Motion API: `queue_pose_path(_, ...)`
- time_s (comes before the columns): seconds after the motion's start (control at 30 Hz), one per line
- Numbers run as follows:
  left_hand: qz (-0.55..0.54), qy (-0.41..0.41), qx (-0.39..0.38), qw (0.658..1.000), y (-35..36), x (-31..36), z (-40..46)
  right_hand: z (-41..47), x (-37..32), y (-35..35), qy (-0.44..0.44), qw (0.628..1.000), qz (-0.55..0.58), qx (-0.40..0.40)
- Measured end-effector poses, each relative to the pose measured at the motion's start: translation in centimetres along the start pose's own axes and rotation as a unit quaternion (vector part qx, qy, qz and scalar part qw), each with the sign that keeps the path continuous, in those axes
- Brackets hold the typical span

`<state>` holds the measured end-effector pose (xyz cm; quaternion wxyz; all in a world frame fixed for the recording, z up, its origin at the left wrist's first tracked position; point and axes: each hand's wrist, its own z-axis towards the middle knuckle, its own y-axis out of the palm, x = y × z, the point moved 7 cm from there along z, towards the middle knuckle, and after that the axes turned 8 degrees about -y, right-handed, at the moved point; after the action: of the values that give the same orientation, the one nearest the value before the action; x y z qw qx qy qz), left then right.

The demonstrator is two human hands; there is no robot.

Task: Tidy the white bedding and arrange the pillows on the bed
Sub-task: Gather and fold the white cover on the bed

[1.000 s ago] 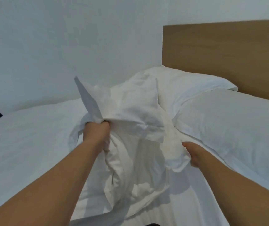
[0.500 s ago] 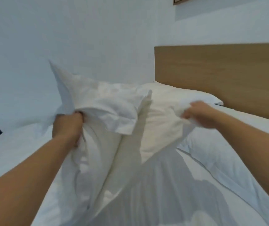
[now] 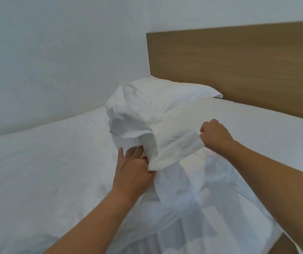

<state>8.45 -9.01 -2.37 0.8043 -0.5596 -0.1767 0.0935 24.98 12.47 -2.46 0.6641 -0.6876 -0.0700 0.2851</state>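
A crumpled white pillow [image 3: 147, 123] in a loose pillowcase lies tilted near the head of the bed. My left hand [image 3: 134, 171] is under its lower edge, fingers tucked into the cloth folds and thumb curled on a corner. My right hand [image 3: 215, 134] pinches the pillowcase's right edge in a closed fist. Behind it a second white pillow [image 3: 183, 92] lies against the headboard. A third white pillow [image 3: 266, 129] lies flat on the right. The white bed sheet [image 3: 37, 171] spreads to the left.
A wooden headboard [image 3: 238, 61] stands at the back right. A pale wall [image 3: 55, 52] runs along the far side of the bed. The bed's near right corner [image 3: 279, 233] shows at the lower right.
The held pillow has come down from chest height onto the bed beside the other pillows. My left hand moved from its top corner to its lower edge; my right hand shifted right.
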Motion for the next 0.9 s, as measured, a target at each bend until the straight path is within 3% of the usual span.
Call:
queue_pose_path(0.03, -0.05, -0.035, 0.022, 0.998, -0.5, -0.7, 0.1, 0.1, 0.0, 0.6, 0.018, 0.992, 0.116, 0.038)
queue_pose_path(0.07, -0.1, -0.084, 0.057, 0.99, -1.2, -1.8, 0.1, 0.3, -0.2, 2.3, 0.061, 0.962, 0.264, 0.003)
queue_pose_path(0.13, -0.184, -0.158, 0.098, 0.965, -2.6, -4.0, -0.1, -1.1, -2.3, 7.3, 0.177, 0.832, 0.495, -0.178)
queue_pose_path(0.23, -0.271, -0.192, 0.074, 0.941, -3.1, -6.2, 0.0, -2.4, -6.6, 10.8, 0.19, 0.707, 0.604, -0.316)
queue_pose_path(0.3, -0.257, -0.185, 0.0, 0.949, -2.7, -6.2, 0.0, -2.0, -8.5, 10.4, 0.161, 0.678, 0.652, -0.299)
queue_pose_path(0.37, -0.201, -0.169, -0.096, 0.96, -1.3, -5.6, -0.7, -0.6, -7.6, 9.3, 0.14, 0.752, 0.6, -0.235)
queue_pose_path(0.43, -0.166, -0.147, -0.158, 0.962, 0.0, -5.1, -1.2, 1.1, -3.9, 7.5, 0.102, 0.875, 0.453, -0.14)
queue_pose_path(0.5, -0.176, -0.143, -0.149, 0.963, 0.0, -4.5, -0.8, 1.4, 0.3, 6.7, 0.059, 0.973, 0.201, -0.094)
queue_pose_path(0.53, -0.216, -0.157, -0.102, 0.958, -0.9, -4.4, -0.2, 0.9, 2.2, 7.2, 0.061, 0.989, 0.101, -0.089)
queue_pose_path(0.57, -0.272, -0.174, -0.032, 0.946, -2.5, -4.5, 0.5, 0.2, 3.8, 8.0, 0.078, 0.992, 0.054, -0.088)
queue_pose_path(0.63, -0.32, -0.153, 0.118, 0.928, -6.3, -4.6, 1.9, -0.7, 5.1, 10.0, 0.098, 0.986, 0.065, -0.117)
queue_pose_path(0.7, -0.223, -0.06, 0.215, 0.949, -8.8, -3.1, 2.7, -0.3, 5.1, 9.7, 0.099, 0.975, 0.169, -0.107)
queue_pose_path(0.77, -0.096, 0.073, 0.225, 0.967, -7.5, -0.5, 2.8, 1.2, 5.4, 6.8, 0.109, 0.933, 0.341, -0.035)
queue_pose_path(0.8, -0.057, 0.137, 0.155, 0.977, -4.9, 1.2, 2.3, 1.9, 5.6, 5.0, 0.11, 0.906, 0.409, -0.001)
queue_pose_path(0.83, -0.034, 0.173, 0.024, 0.984, -1.3, 2.7, 1.3, 1.8, 5.1, 2.9, 0.116, 0.887, 0.447, 0.004)
queue_pose_path(0.9, 0.018, 0.147, -0.272, 0.951, 6.5, 4.1, -2.3, 1.0, 3.5, 1.2, 0.141, 0.86, 0.484, -0.079)
